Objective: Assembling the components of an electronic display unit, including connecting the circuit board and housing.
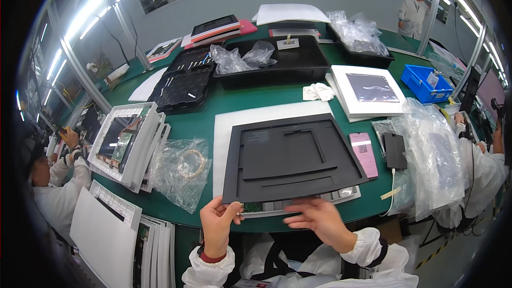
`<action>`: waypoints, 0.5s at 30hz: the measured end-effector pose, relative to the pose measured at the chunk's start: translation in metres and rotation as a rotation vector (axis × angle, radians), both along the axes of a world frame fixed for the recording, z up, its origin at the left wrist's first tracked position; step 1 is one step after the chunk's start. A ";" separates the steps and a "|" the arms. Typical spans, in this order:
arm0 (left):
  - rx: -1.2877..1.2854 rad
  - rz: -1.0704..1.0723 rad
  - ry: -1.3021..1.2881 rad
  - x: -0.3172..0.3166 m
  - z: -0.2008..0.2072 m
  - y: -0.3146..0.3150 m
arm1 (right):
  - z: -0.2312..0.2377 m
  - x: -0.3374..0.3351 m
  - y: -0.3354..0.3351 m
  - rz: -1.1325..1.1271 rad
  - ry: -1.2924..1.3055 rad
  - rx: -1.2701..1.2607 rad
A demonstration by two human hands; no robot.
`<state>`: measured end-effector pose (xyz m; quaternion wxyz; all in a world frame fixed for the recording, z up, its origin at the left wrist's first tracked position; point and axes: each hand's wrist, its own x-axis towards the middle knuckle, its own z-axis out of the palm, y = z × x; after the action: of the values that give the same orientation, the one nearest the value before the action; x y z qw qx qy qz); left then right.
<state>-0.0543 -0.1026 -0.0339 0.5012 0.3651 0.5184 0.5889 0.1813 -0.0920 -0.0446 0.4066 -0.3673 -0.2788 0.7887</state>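
A black plastic back cover [290, 152], with raised ribs and a shallow recess, lies tilted over a white frame [349, 194] at the middle of the bench. Part of a green circuit board [253, 207] shows beneath its near edge. With thumb and bent fingers my left hand [217, 223] pinches the cover's near left corner. My right hand [322, 221], slightly blurred, is just below the near edge with its fingers stretched out, seemingly holding nothing. Under the frame spreads a white foam sheet [221, 128].
Left are a clear plastic bag [181, 173] and stacked white frames [125, 146]. Right lie a pink phone [364, 154], a black power bank [394, 151] and plastic bags [434, 154]. Behind stand a black tray [298, 61] and a blue bin [426, 84]. Co-workers sit at both sides.
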 end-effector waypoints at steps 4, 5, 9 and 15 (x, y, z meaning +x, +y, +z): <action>-0.033 -0.108 0.135 -0.012 0.009 0.002 | -0.004 -0.065 0.021 0.392 -0.157 0.231; -0.025 -0.145 0.151 -0.015 0.011 0.003 | -0.005 -0.076 0.022 0.397 -0.148 0.226; -0.045 -0.224 0.089 -0.024 0.009 0.007 | -0.018 -0.102 0.021 0.334 -0.396 0.497; -0.112 -0.288 0.058 -0.030 0.007 0.009 | -0.003 -0.094 0.030 0.290 -0.760 0.956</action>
<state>-0.0848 -0.0940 -0.0268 0.5847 0.4241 0.5070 0.4703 0.0872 -0.0623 -0.0475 0.2871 -0.3582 -0.7727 0.4383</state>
